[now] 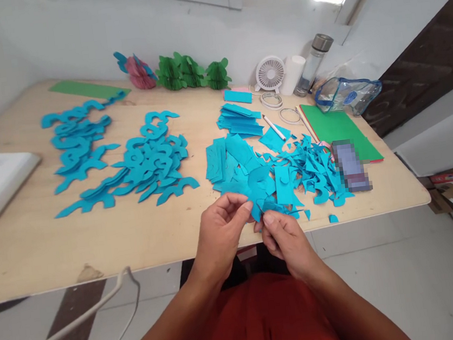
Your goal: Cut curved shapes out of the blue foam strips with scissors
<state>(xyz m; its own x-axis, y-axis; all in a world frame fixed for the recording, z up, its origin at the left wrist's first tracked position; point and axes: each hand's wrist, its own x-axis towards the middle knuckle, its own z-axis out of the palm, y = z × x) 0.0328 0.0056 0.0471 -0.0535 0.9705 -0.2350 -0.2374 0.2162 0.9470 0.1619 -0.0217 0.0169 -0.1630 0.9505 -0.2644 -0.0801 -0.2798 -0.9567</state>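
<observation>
Between thumb and fingers, my left hand (227, 230) pinches a cut piece of blue paper (256, 208) with a curved outline. My right hand (285, 233) is closed, thumb against curled fingers, at the right edge of that paper; the fingers hide most of its grip. Both hands are close together at the table's front edge. Just beyond them lie blue paper sheets (241, 154) and a blue rectangle (283, 184) with a curved cut. To their right spreads a heap of blue paper scraps (316, 168).
Wavy blue cutouts (151, 159) lie in piles on the table (168, 236) at left. Folded blue strips (240, 119), a marker (274, 127), tape rolls (271, 100), a small fan (270, 74), a bottle (312, 64), green sheets (338, 130) and a blurred phone (351, 166) are farther right.
</observation>
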